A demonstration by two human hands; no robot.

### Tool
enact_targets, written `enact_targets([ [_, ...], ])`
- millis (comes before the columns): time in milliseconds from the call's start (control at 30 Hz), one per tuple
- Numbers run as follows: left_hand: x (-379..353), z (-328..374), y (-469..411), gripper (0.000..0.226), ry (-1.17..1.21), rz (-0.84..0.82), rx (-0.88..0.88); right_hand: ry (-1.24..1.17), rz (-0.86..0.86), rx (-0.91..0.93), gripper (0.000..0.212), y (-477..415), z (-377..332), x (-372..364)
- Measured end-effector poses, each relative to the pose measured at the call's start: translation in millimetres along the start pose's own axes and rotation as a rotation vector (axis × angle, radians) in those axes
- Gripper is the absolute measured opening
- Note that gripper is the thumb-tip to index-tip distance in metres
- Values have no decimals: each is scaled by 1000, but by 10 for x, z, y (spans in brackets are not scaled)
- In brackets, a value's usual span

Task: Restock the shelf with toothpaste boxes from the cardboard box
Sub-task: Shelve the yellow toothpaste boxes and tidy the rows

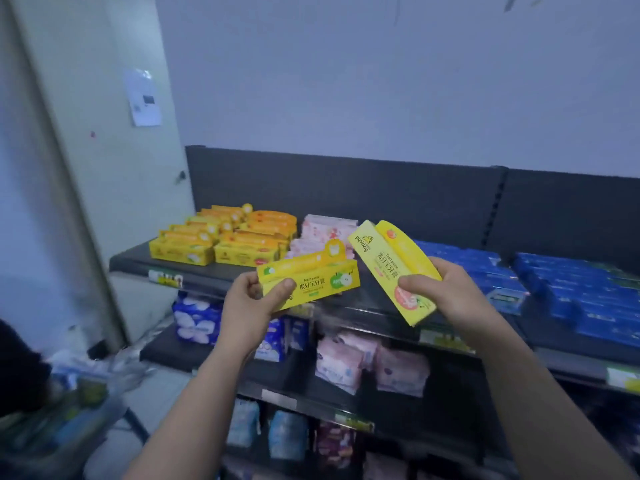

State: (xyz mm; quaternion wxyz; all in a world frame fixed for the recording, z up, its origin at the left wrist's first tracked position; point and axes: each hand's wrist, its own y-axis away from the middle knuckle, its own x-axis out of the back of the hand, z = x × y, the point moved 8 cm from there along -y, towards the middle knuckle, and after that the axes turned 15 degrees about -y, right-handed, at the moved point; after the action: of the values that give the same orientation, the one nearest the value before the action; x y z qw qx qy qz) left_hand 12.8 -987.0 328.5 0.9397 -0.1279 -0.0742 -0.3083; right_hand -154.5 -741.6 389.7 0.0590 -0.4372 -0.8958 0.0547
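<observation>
My left hand (254, 299) grips a yellow toothpaste box with a green apple picture (318, 282), held nearly level in front of the top shelf (138, 259). My right hand (446, 292) grips a second yellow toothpaste box with a pink fruit picture (391, 261), tilted with its far end up and to the left. Both boxes hover before the shelf's front edge. Several yellow and orange toothpaste boxes (221, 237) stand in rows at the shelf's left end. The cardboard box is not clearly visible.
Pink packs (325, 230) sit right of the yellow rows, and blue packs (561, 289) fill the shelf's right part. Lower shelves hold blue-white and pink soft packs (346, 365). A pale wall with a paper notice (143, 97) closes the left side. Blurred clutter (69, 393) lies lower left.
</observation>
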Motion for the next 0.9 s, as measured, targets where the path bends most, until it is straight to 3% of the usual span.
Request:
enact_targets([
  [100,407,-149,-166,73,17,70,33,-15,-78,11,12,-283,-20,-398],
  [233,928,-329,-412,84,-5,162,44,-8,-166,36,11,-674,-46,-852],
  [333,1204,-288,-556,36,21,241,33,-1,-233,49,14,-958,-78,-1155],
  [400,1351,-301,-683,20,21,286,31,23,-275,61,17,-1145,-92,-1327],
  [600,1743,-476,-1094,22,-17,392,19,86,-377,81,20,-1589,1,-1738],
  [900,1990,-836,-1802,24,-126,252,50,40,-401,58,8,-1842,85,-2117],
])
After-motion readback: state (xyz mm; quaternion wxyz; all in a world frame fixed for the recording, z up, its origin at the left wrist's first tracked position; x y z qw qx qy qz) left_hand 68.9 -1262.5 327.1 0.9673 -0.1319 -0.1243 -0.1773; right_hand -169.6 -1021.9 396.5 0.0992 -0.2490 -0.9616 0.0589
